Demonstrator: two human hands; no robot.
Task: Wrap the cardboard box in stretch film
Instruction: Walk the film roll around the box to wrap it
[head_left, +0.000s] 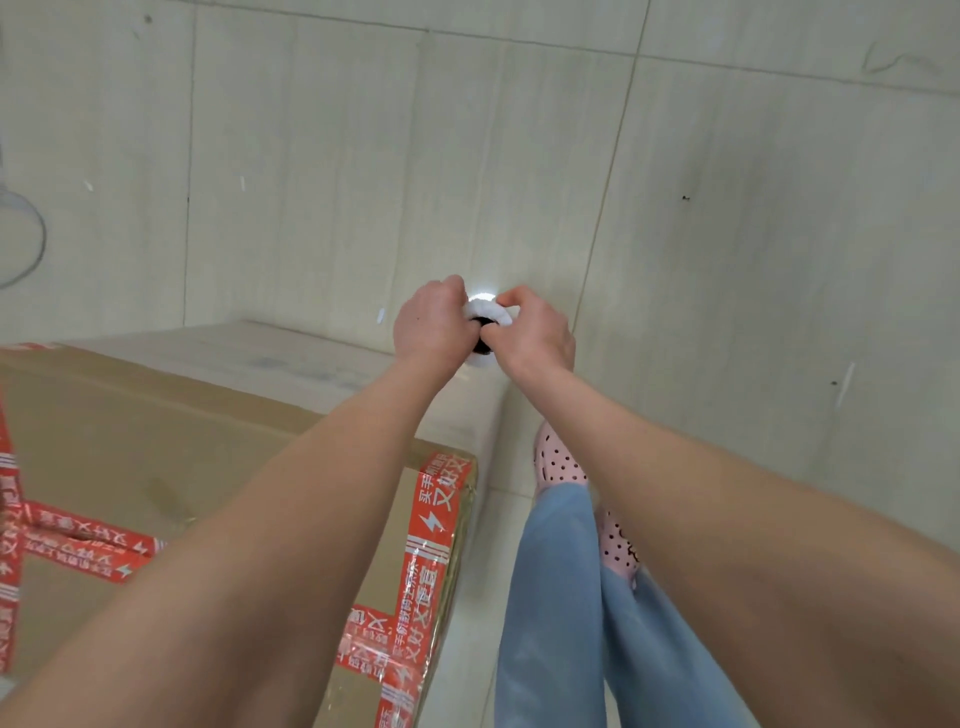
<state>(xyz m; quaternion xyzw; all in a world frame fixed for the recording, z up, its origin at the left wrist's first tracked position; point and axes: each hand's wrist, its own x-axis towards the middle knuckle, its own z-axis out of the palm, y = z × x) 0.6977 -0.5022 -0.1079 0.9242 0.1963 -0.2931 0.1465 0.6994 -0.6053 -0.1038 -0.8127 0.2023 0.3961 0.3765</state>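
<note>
Both hands, left (428, 319) and right (535, 332), grip the film roll (485, 312) upright between them. The box (156, 457) lies below-left, nearer the left hand, film stretched toward it.

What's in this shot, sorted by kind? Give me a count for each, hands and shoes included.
Cardboard box, sealed with red printed tape: 1
Roll of stretch film, held between both hands: 1
Bare hands, left hand and right hand: 2
Pink dotted shoes, one shoe ahead and the other shoe partly hidden by the right arm: 2
Total: 6
</note>
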